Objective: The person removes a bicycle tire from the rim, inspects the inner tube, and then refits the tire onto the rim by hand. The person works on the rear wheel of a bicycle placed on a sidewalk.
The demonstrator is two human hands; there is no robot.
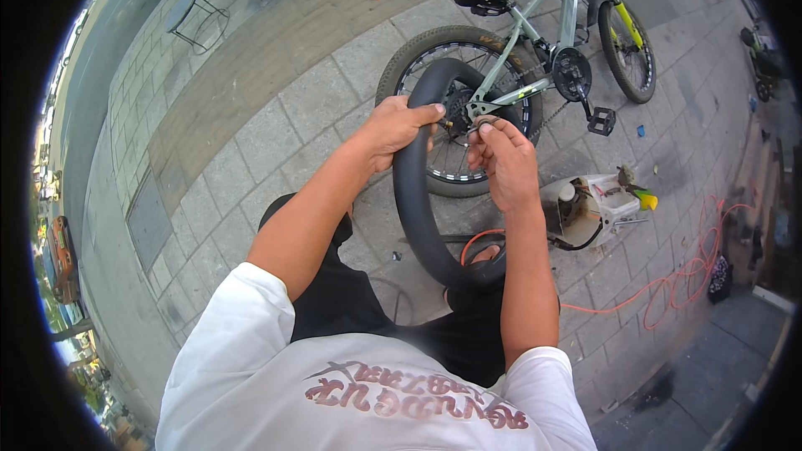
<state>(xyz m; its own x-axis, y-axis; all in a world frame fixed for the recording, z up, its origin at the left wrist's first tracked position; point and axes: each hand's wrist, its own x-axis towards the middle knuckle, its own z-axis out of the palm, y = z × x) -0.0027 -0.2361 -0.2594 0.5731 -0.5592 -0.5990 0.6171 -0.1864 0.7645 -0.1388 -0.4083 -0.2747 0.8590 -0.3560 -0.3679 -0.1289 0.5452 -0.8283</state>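
Note:
A fat black inner tube (412,194), puffed up with air, stands upright in front of me as a large ring. My left hand (403,128) is wrapped round its upper left side, thumb lying across the rubber. From the tube's inner side a small brass-coloured valve (449,124) sticks out toward the right. My right hand (505,157) is just right of the valve, its thumb and fingertips pinched on a small dark piece that is too small to name. Behind the tube stands a pale green bicycle (524,29); the tube hides part of its rear wheel (404,58).
Right of my right forearm sits a cut-open whitish container (591,210) with tools in it and something yellow at its end. An orange hose (681,271) coils over the paving to the right. A round stool (182,12) stands far left, near the road.

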